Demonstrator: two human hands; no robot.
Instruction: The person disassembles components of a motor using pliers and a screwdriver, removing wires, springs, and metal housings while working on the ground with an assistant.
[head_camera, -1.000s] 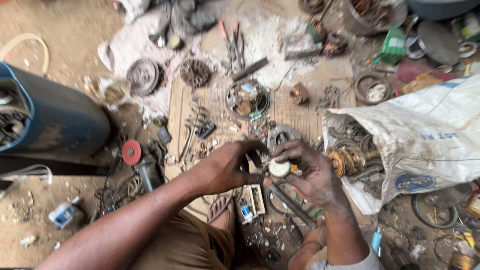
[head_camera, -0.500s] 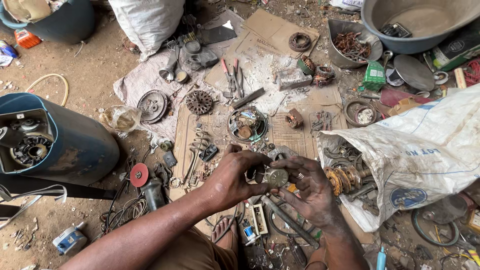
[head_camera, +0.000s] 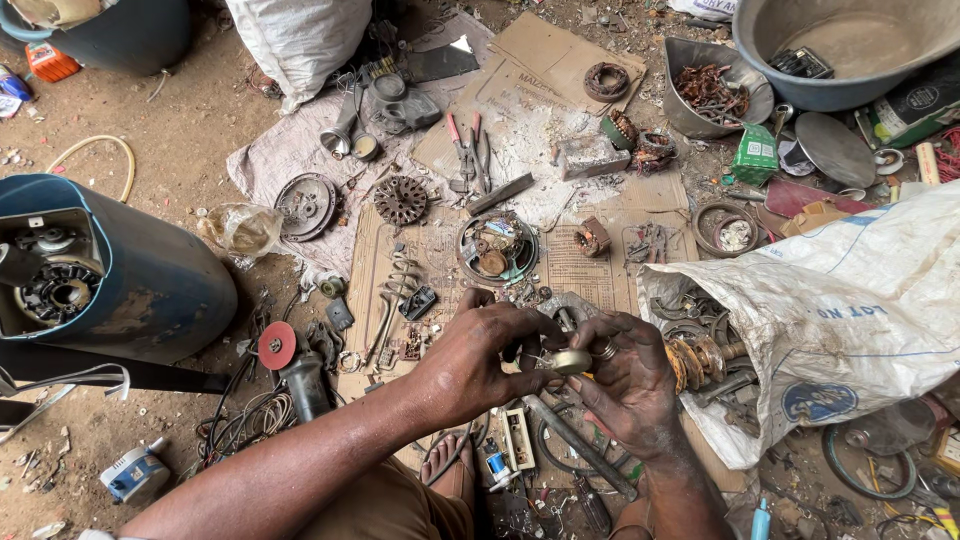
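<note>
A white woven sack (head_camera: 850, 310) of metal scrap lay beside flattened cardboard (head_camera: 560, 260). The left hand (head_camera: 480, 365) and right hand (head_camera: 630, 385) both pinched a small round metal part (head_camera: 570, 361) above it; probably rigid, light, greasy, best gripped at the rim.

Bare brown dirt floor (head_camera: 180, 110) in even daylight, strewn with scrap. Flattened cardboard (head_camera: 560, 70) and a grey cloth (head_camera: 270, 150) lie spread over it. A blue drum (head_camera: 150, 270) lies at left, a white woven sack (head_camera: 860, 300) at right, a grey basin (head_camera: 850, 50) top right
</note>
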